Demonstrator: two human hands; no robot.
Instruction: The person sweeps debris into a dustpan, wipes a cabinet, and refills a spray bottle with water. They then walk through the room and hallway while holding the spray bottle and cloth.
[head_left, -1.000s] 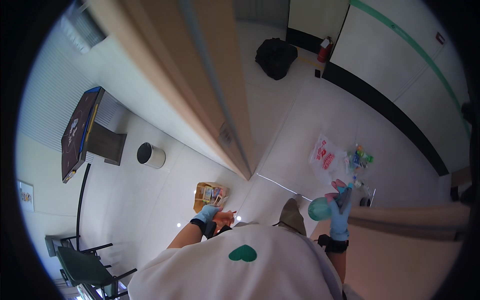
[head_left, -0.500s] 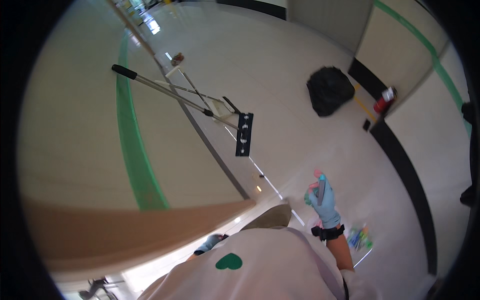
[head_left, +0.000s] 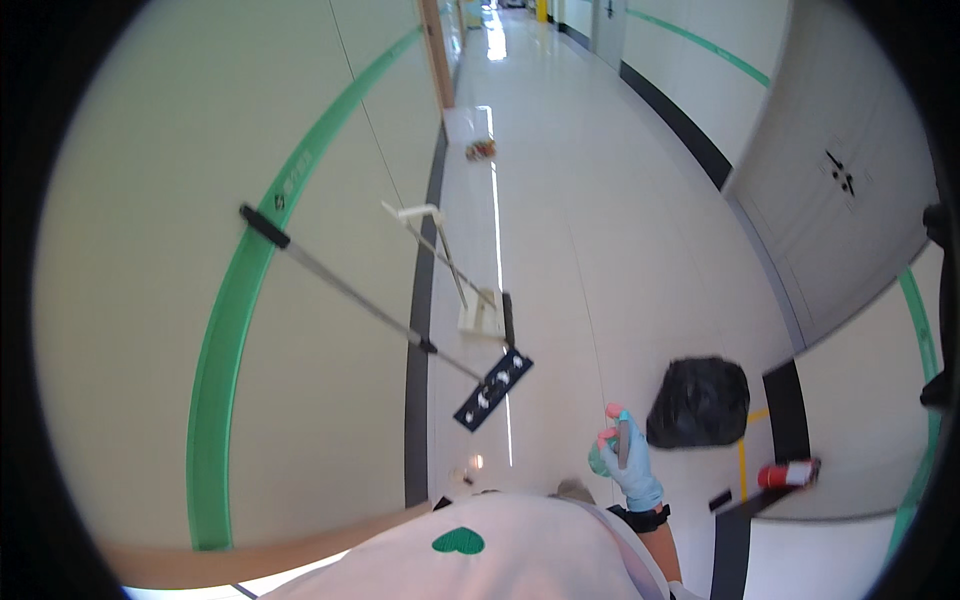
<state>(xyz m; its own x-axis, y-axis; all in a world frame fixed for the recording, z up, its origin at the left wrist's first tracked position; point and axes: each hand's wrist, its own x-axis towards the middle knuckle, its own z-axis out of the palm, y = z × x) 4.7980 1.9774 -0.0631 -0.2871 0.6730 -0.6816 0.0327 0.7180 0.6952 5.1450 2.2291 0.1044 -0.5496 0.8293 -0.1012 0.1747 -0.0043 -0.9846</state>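
Observation:
My right hand [head_left: 630, 468], in a light blue glove with bare fingertips and a black wrist strap, is at the lower middle right. Its fingers are curled round a small translucent green piece [head_left: 599, 459], whose kind I cannot make out. A black plastic bag [head_left: 700, 402], bulky and set on the floor, is just beyond that hand to the right. My left hand is out of sight. Ahead to the left, a flat mop [head_left: 365, 305] leans on the wall, its dark head resting on the floor.
Behind the mop stand a white long-handled dustpan [head_left: 483, 315] and a broom with a dark head [head_left: 508, 318]. A small coloured heap [head_left: 481, 150] lies farther along the left wall. At right is a red cylinder [head_left: 787, 474]. A grey double door [head_left: 830, 170] lines the corridor's right side.
The view has swung to face along the corridor, so the mop and bag appear lower. My left hand has gone out of view. My right hand still holds the green piece.

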